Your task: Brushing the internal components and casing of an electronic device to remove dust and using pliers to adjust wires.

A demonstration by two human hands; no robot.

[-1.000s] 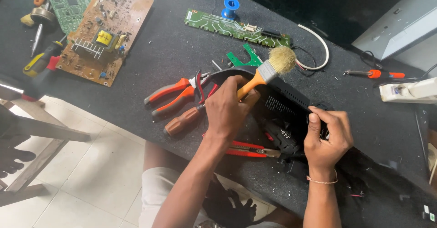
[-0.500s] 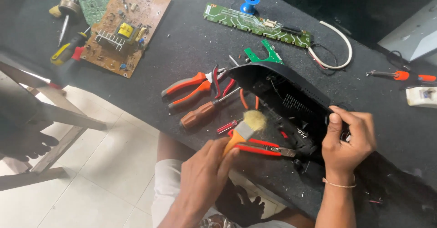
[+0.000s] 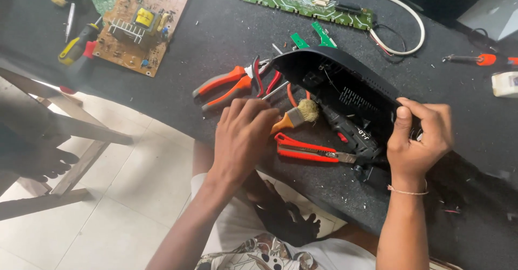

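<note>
My left hand grips the brush at the table's near edge, bristles pointing right. My right hand clasps the black casing, which runs far-left to near-right.

One small label shows: a patch of pale lettering on the black drill-like tool lying on the tabletop, just inside the lower edge of the black plastic cover. It is a short, light-coloured mark on the dark body, tilted with the tool. At the far right of the tabletop, well away from the cover, sits a pale boxy thing, cut by the picture's edge; whether it is a package cannot be told. No screens or signs.
</note>
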